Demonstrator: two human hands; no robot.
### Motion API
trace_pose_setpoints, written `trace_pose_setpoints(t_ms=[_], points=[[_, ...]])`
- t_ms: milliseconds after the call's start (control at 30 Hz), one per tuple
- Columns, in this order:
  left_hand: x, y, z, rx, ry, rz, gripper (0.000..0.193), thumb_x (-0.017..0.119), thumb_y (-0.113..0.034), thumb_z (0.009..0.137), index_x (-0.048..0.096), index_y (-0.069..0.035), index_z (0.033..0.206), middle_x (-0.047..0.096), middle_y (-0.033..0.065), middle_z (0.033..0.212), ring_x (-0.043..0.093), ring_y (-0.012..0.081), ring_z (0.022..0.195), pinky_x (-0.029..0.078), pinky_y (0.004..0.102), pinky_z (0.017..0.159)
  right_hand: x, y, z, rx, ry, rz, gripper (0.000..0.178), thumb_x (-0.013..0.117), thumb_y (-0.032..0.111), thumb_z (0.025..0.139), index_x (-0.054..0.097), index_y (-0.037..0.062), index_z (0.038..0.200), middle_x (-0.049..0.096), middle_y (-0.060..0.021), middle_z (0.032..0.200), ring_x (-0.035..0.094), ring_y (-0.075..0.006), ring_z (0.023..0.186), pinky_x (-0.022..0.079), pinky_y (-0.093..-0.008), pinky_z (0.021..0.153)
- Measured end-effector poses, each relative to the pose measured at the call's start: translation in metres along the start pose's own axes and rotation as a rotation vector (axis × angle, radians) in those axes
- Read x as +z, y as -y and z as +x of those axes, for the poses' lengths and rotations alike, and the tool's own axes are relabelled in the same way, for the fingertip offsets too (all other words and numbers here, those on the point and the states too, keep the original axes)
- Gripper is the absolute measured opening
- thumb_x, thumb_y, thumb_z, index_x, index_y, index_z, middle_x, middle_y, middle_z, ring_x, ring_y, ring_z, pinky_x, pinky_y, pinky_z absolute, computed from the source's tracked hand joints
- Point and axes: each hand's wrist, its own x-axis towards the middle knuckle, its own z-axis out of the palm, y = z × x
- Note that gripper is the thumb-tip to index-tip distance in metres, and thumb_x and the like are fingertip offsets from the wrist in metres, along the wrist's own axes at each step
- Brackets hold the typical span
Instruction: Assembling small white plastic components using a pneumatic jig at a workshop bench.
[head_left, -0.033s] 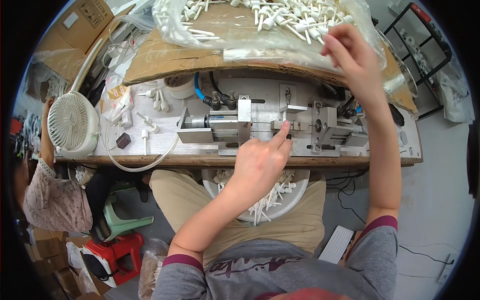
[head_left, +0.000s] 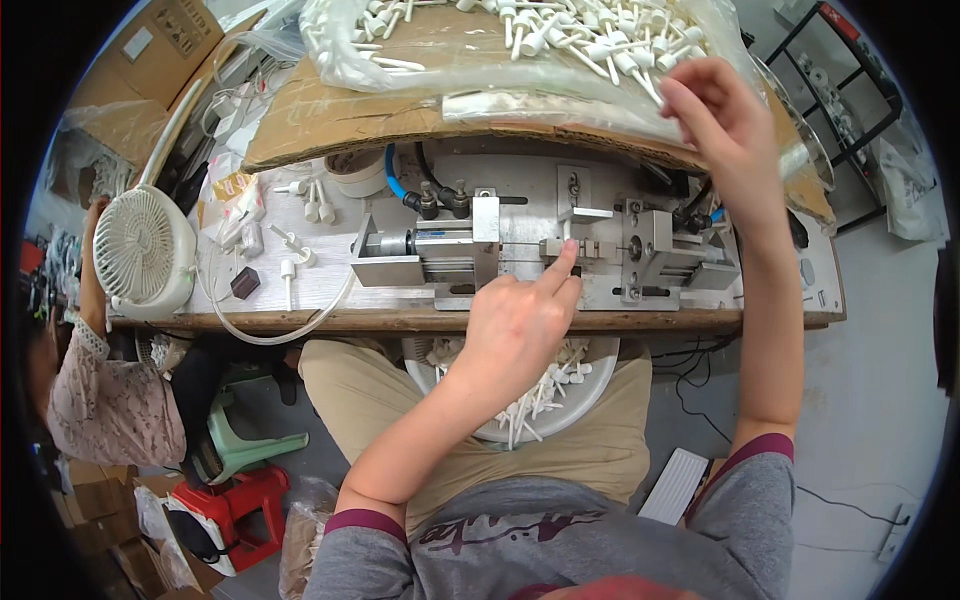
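Note:
My left hand [head_left: 520, 325] reaches over the metal bench fixture [head_left: 487, 240], its index finger stretched out and the other fingers bent. That fingertip touches a small block [head_left: 585, 249] at the fixture's middle, just below a white plastic stem [head_left: 568, 229]. Its thumb is hidden. Up at the right, my right hand [head_left: 735, 120] is by the pile of white stemmed plastic pieces [head_left: 600, 40]. Thumb and index finger are closed at the stem of one white stemmed plastic piece [head_left: 648, 88] at the pile's edge.
Cardboard [head_left: 350, 115] under the pile overhangs the fixture's back. In my lap sits a basin [head_left: 598, 395] of more white pieces. A white fan [head_left: 145, 250] and loose pieces [head_left: 318, 205] are to the left. At the far left is another person's sleeve [head_left: 115, 400].
My right hand has shifted slightly right and down, away from the pile, with a white stem now showing at its fingertips. My left hand has hardly moved.

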Motion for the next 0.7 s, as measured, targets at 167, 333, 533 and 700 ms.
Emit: trace_pose_setpoints(t_ms=[167, 333, 533, 700], points=[[-0.003, -0.002, 0.006, -0.016, 0.039, -0.014, 0.02, 0.076, -0.014, 0.075, 0.071, -0.007, 0.094, 0.067, 0.0073, 0.123, 0.068, 0.0255, 0.065, 0.055, 0.0334, 0.062, -0.066, -0.007, -0.062, 0.125, -0.283, 0.117, 0.014, 0.07, 0.008, 0.088, 0.068, 0.0021, 0.101, 0.064, 0.0015, 0.082, 0.055, -0.0035, 0.071, 0.041, -0.0177, 0.06], [-0.003, -0.005, 0.005, -0.079, 0.011, -0.062, 0.023, 0.079, -0.016, 0.076, 0.072, -0.006, 0.095, 0.068, 0.0064, 0.122, 0.069, 0.0183, 0.061, 0.053, 0.0291, 0.059, -0.145, -0.056, -0.129, 0.125, -0.747, 0.216, 0.02, 0.07, 0.007, 0.089, 0.067, -0.0033, 0.106, 0.071, -0.0082, 0.093, 0.063, -0.0096, 0.072, 0.048, -0.022, 0.065], [-0.01, -0.009, -0.002, -0.037, 0.041, -0.224, 0.026, 0.08, -0.011, 0.074, 0.072, -0.003, 0.098, 0.069, 0.0106, 0.121, 0.066, 0.0148, 0.057, 0.052, 0.0254, 0.055, -0.216, -0.123, -0.226, 0.43, -0.951, -0.191, 0.021, 0.071, 0.01, 0.088, 0.068, -0.0026, 0.105, 0.073, -0.0084, 0.09, 0.067, -0.0104, 0.077, 0.049, -0.0222, 0.064], [-0.018, -0.017, -0.023, -0.026, 0.23, -0.401, 0.027, 0.081, -0.009, 0.074, 0.071, -0.002, 0.098, 0.07, 0.0105, 0.118, 0.064, 0.0146, 0.058, 0.052, 0.0256, 0.056, -0.227, -0.163, -0.247, 0.487, -0.765, -0.69, 0.021, 0.076, 0.018, 0.083, 0.075, 0.0075, 0.102, 0.074, -0.0054, 0.086, 0.068, -0.0132, 0.077, 0.05, -0.0246, 0.067]])
